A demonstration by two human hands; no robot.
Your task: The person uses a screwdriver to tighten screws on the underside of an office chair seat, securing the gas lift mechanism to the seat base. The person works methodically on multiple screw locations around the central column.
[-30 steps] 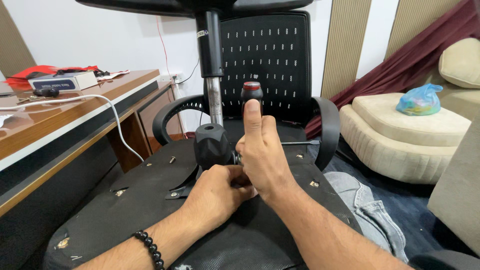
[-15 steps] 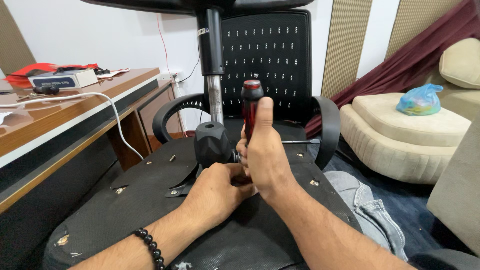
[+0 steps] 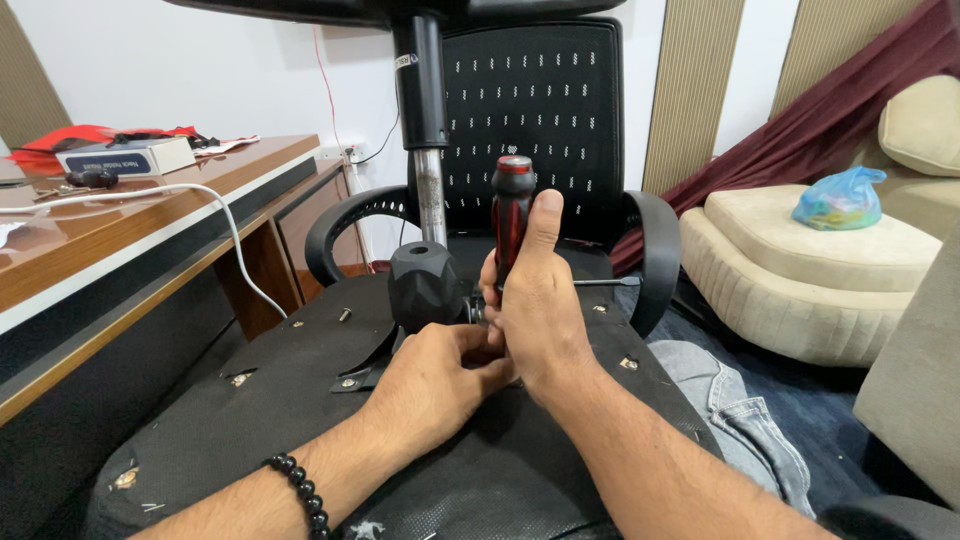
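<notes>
— What did the right hand (image 3: 535, 300) have hold of?

— A screwdriver (image 3: 512, 215) with a red and black handle, held upright. The fingers were closed round the handle and the thumb lay straight up along it, towards the red cap.

— And the left hand (image 3: 432, 385)?

— It sat low, just beside the right, fingers curled in at the foot of the screwdriver. Whether they pinched anything small, I could not tell; the spot was hidden behind the hands. A black bead bracelet (image 3: 300, 490) ringed that wrist.

— Where was all this?

— Over the underside of an overturned office chair seat (image 3: 250, 400), black, with screws (image 3: 344, 314) dotted about it. A black knob (image 3: 425, 285) stood just left of the hands, at the base of the gas-lift column (image 3: 428, 150). A second mesh-backed chair (image 3: 540, 110) stood behind, a wooden tabletop (image 3: 150, 215) to the left.
</notes>
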